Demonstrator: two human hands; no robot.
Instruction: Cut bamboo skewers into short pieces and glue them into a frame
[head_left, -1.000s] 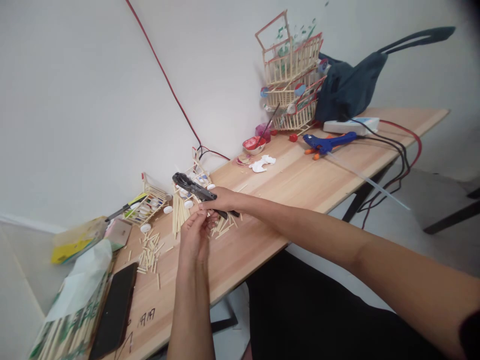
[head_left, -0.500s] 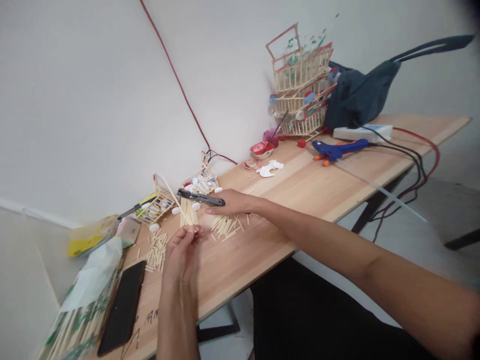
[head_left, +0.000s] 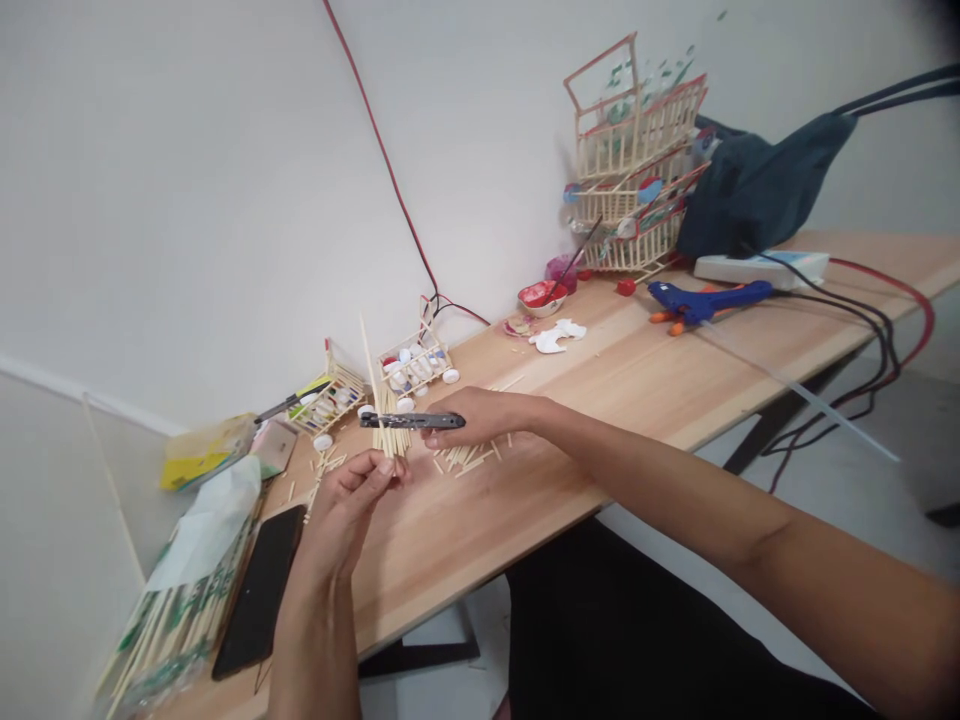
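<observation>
My left hand (head_left: 360,490) is closed, thumb and fingers pinching the lower end of a thin wooden stick (head_left: 367,350) that stands nearly upright. In my right hand (head_left: 484,415) is a dark metal hand tool (head_left: 412,421), slim and long; its exact kind I cannot make out. The tool's far end lies across the stick, a little above my left fingertips; whether it grips the stick is unclear. More wooden sticks (head_left: 397,442) lie in a bundle just behind. Short cut pieces (head_left: 469,458) are scattered beside and partly under my right hand.
Small stick-built carts (head_left: 416,365) line the wall, with bigger stacked stick baskets (head_left: 637,190) at the back right. A blue glue gun (head_left: 709,297), a bowl of red paint (head_left: 541,297) and a dark bag (head_left: 761,190) are there too. A black phone (head_left: 259,590) lies left beside packaged sticks (head_left: 176,610).
The stick in my left hand has swung from a leftward tilt to nearly upright. My right hand has lowered the tool so that it crosses the stick. The camera view has shifted slightly.
</observation>
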